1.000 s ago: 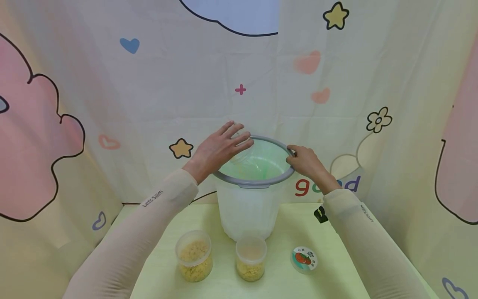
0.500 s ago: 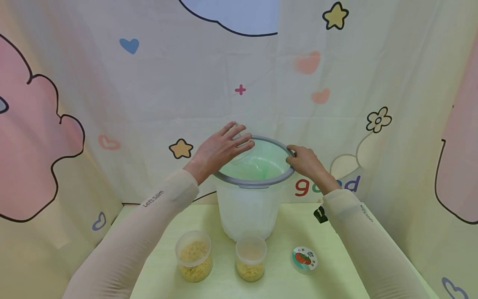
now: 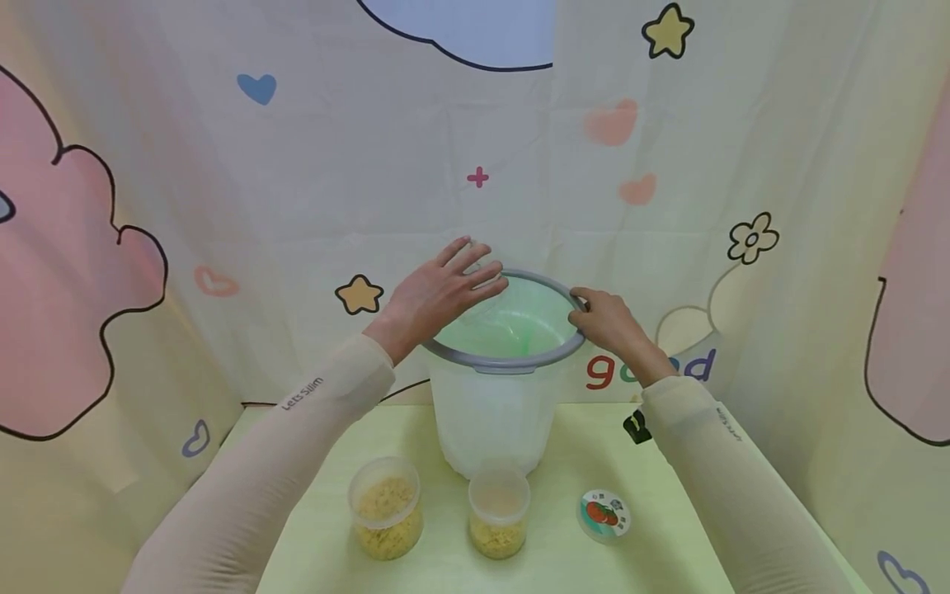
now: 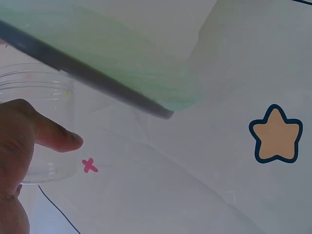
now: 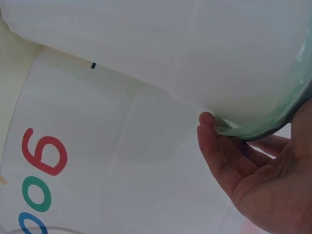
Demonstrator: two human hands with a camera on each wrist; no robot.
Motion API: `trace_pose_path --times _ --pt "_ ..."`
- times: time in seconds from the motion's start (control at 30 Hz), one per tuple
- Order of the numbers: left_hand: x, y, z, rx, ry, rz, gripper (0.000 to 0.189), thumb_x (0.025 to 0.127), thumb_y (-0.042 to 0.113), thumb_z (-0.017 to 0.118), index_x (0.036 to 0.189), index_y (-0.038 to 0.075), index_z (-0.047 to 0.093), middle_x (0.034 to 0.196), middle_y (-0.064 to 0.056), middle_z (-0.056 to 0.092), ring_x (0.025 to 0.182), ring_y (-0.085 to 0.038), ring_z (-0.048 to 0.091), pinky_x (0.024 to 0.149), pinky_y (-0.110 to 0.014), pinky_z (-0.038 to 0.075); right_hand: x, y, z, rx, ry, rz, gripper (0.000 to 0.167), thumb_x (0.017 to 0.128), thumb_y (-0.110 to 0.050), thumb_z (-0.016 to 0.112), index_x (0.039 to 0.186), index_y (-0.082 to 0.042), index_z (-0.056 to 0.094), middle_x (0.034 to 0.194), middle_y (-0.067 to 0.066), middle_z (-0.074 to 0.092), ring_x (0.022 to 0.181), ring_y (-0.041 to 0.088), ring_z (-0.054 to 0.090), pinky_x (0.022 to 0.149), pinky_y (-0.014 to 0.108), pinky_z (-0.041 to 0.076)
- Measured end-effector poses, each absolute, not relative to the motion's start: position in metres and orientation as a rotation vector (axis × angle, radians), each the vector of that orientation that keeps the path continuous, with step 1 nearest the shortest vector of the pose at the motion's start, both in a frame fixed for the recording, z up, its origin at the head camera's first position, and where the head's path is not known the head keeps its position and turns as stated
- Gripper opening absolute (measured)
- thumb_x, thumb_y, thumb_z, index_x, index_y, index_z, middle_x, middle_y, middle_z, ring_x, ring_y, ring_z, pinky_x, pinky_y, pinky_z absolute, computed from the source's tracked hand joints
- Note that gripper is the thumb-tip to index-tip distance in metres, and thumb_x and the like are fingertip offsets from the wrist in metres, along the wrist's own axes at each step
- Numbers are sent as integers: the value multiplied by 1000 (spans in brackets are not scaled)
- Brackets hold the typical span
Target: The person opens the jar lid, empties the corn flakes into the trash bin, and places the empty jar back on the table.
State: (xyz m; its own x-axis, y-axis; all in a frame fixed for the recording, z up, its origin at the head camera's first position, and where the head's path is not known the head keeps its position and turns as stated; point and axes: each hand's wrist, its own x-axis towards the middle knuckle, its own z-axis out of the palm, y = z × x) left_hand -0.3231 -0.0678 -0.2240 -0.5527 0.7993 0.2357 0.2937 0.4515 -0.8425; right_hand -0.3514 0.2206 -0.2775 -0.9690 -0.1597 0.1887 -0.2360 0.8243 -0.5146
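Nearest, two pale sleeves point(image 3: 260, 462) are reaching over one pale table point(image 3: 557, 569), one from the left and one from the right. Two clear tubs point(image 3: 389, 540) holding yellow crumbs are standing between them, the wider one on the left, the narrower one at the middle. One round disc point(image 3: 604, 516) with a tomato picture is lying to their right. Farther back, one white bucket point(image 3: 493, 417) is standing upright, one green liner point(image 3: 534, 318) showing inside its grey rim point(image 3: 505, 364). One black object point(image 3: 637, 426), too small to identify, is sitting right of it. Above the bucket's left side, the left hand point(image 3: 438, 293) is grasping one clear jar point(image 4: 53, 100), its threaded end facing the bucket. The right hand point(image 3: 612, 326) is gripping the grey rim's right side. Farthest, the backdrop point(image 3: 334, 165) is displaying two stars point(image 3: 359, 294) and one flower point(image 3: 753, 238).
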Motion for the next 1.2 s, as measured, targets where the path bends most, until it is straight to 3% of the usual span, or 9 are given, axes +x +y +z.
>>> trace_pose_path --times 0.23,0.93,1.2 --pt "-323 -68 -223 -919 -2080 1018 97 79 21 82 154 26 21 159 -2 28 149 -29 22 126 -48 11 -352 220 -279 306 -2865 844 57 94 -19 45 148 -2 39 115 24 63 67 19 55 58 24 42" --pt "-323 -71 -227 -903 -2154 853 91 82 20 78 155 24 23 160 -4 29 149 -30 23 126 -47 9 -351 221 -279 312 -2868 839 57 95 -21 44 149 -3 38 120 24 62 70 20 57 60 24 43" --pt "-321 -77 -226 -835 -2182 720 94 76 31 80 153 20 27 157 -6 33 146 -31 26 125 -48 12 -348 220 -276 340 -2876 841 56 96 -21 44 149 -2 37 120 25 62 72 20 59 61 24 44"
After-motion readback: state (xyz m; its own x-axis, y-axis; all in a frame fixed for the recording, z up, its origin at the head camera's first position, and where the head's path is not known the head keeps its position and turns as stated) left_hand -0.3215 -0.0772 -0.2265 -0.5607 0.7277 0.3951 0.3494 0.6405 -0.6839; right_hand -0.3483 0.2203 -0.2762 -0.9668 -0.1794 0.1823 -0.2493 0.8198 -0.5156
